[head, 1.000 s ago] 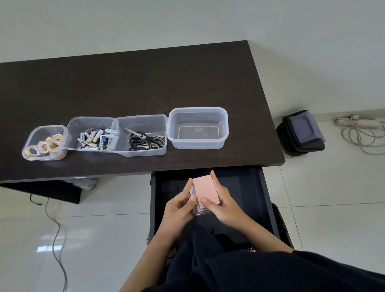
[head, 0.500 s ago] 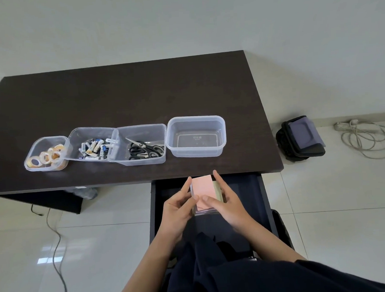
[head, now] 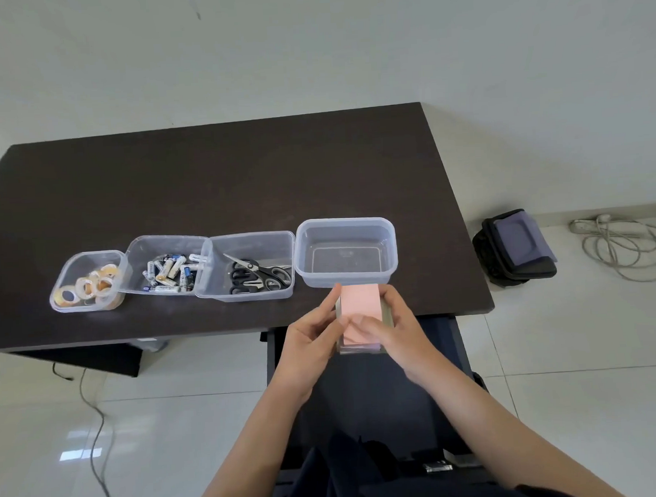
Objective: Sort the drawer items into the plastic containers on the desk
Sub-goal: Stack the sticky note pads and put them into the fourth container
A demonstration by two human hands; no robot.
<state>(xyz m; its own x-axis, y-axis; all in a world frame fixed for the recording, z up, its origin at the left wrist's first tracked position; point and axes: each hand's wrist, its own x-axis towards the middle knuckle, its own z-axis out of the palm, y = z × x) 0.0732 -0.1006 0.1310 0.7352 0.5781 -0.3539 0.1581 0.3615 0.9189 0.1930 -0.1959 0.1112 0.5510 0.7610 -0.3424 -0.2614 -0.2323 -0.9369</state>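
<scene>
A stack of sticky-note pads with a pink pad on top is held between both hands over the desk's front edge. My left hand grips its left side and my right hand grips its right side, thumb on top. Just beyond stands an empty clear container. Left of it sit a container with scissors, a container with batteries and a container with tape rolls. The open dark drawer lies below my hands.
The dark desk stretches far behind the containers. A black bag and a coiled white cable lie on the tiled floor at right. A thin cable runs over the floor at left.
Both hands have lifted the pad stack out of the drawer and forward, up to the desk's front edge near the empty container.
</scene>
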